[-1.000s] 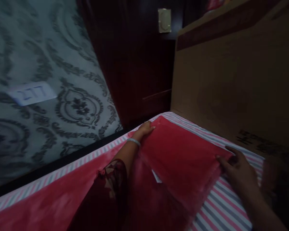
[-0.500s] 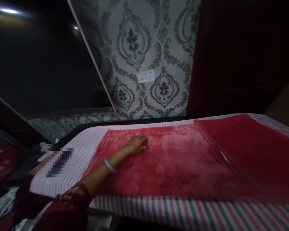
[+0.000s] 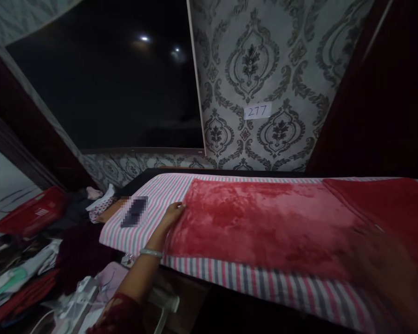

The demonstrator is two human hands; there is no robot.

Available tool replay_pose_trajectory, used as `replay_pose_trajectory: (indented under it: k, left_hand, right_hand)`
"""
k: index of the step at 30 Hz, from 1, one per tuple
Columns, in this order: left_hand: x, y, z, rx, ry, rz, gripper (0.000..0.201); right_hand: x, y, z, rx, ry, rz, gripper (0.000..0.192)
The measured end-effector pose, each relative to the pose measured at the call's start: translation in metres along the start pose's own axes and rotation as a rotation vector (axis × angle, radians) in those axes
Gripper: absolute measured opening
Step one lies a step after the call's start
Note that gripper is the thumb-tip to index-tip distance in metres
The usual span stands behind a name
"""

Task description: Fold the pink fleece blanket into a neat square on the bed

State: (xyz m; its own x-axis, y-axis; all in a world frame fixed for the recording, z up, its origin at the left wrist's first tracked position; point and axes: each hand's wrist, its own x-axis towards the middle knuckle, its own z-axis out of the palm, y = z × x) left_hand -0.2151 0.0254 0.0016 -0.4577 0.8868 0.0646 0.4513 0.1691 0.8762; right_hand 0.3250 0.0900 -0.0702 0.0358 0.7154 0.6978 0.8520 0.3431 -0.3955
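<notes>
A red plush cloth (image 3: 251,222) lies spread flat, with a smoother red part folded over (image 3: 397,204) at its right end and a small white tag on that fold's edge. Under it is a pink, grey and white striped cover (image 3: 149,190). My left hand (image 3: 174,213), a bangle on its wrist, is at the plush cloth's left edge, fingers closed on that edge. At the lower right, my right hand (image 3: 379,264) is smeared by motion over the cloth near the fold. Its fingers cannot be made out.
A blurred-out dark object (image 3: 135,212) lies on the striped cover's left end. Behind stand a large dark screen (image 3: 125,93) and a patterned wall with a paper label (image 3: 257,111) reading 277. At left are a red bag (image 3: 35,211) and piled clothes (image 3: 24,287).
The view has swung left. My left hand has moved from the middle of the plush cloth to its left edge. My right hand has come into view at the right.
</notes>
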Motion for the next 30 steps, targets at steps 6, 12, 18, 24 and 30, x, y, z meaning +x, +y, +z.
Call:
replay_pose_trajectory:
  k: [6,12,18,24,30]
  left_hand:
    - [-0.024,0.002,0.007,-0.282,-0.090,0.021,0.048]
    - [-0.027,-0.007,0.002,-0.512,-0.144,-0.129,0.056]
    - [-0.042,-0.030,-0.012,-0.458,-0.158,-0.141,0.072]
    - [-0.055,-0.039,-0.019,-0.487,-0.147,-0.116,0.074]
    - [-0.052,-0.038,-0.015,-0.464,-0.266,-0.130,0.059]
  right_hand:
    - [0.016,-0.084,0.048,0.257,-0.198,-0.106,0.038]
    - [0.058,-0.151,0.101,0.385,-0.359,-0.233,0.034]
    - [0.110,-0.236,0.172,0.282,-0.660,-0.295,0.038]
    - [0.136,-0.305,0.239,0.193,-0.766,-0.336,0.044]
    - [0.153,-0.331,0.287,0.082,-0.860,-0.289,0.043]
